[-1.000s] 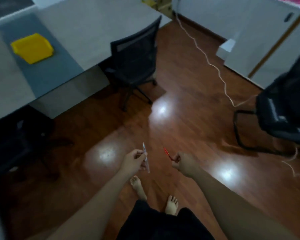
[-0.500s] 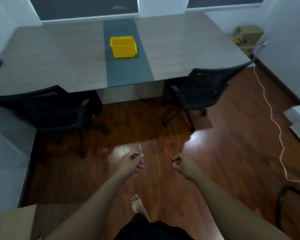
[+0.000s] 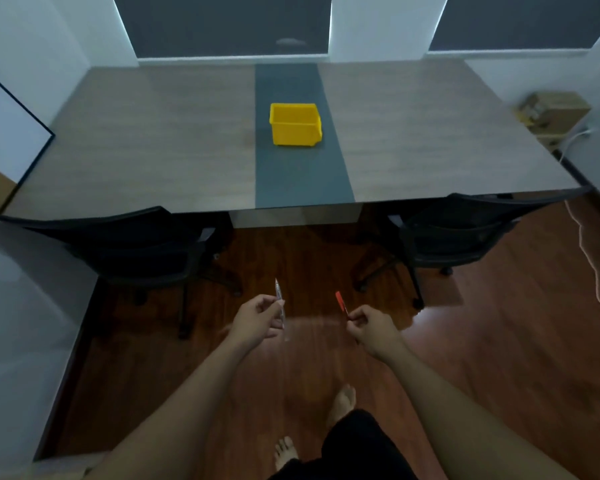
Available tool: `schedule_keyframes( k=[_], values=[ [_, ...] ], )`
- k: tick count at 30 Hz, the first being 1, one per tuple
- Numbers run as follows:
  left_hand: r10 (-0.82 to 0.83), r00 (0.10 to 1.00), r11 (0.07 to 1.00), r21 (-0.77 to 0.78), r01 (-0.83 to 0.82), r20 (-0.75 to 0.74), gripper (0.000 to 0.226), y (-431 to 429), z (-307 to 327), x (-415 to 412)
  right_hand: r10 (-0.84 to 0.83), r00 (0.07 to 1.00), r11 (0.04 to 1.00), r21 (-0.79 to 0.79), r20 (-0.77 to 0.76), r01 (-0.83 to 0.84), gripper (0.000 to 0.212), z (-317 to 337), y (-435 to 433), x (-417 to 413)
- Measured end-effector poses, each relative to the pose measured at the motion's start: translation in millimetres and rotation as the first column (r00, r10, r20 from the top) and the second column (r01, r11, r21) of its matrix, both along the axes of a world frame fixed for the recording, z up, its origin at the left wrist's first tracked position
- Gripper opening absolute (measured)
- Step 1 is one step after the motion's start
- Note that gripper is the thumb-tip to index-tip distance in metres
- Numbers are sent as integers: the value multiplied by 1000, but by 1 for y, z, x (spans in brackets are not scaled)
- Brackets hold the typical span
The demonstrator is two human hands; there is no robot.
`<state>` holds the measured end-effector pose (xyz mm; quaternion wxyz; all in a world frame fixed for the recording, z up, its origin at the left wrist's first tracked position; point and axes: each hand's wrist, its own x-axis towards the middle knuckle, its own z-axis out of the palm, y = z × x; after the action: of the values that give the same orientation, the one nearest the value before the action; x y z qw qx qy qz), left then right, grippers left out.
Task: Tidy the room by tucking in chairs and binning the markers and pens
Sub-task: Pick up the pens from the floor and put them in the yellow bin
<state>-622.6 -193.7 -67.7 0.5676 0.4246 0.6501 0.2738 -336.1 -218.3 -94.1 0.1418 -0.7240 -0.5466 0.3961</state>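
Table (image 3: 174, 150) now nearer, two chairs (image 3: 142, 247) seemingly tucked beneath.

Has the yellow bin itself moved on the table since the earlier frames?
No. The yellow bin sits on the same grey strip throughout; only the camera turned.

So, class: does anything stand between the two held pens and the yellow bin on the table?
Nothing visible blocks the way. The bin sits alone on the table; the gap between the two chairs is open, straight ahead of both hands.
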Motion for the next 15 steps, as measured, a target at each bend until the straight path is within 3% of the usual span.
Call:
schedule_keyframes(
  k=[15],
  values=[
    [172, 985, 985, 7, -173, 27, 22, 240, 9, 33, 28, 1000, 999, 28, -4, -28, 12, 12, 285, 39]
  ],
)
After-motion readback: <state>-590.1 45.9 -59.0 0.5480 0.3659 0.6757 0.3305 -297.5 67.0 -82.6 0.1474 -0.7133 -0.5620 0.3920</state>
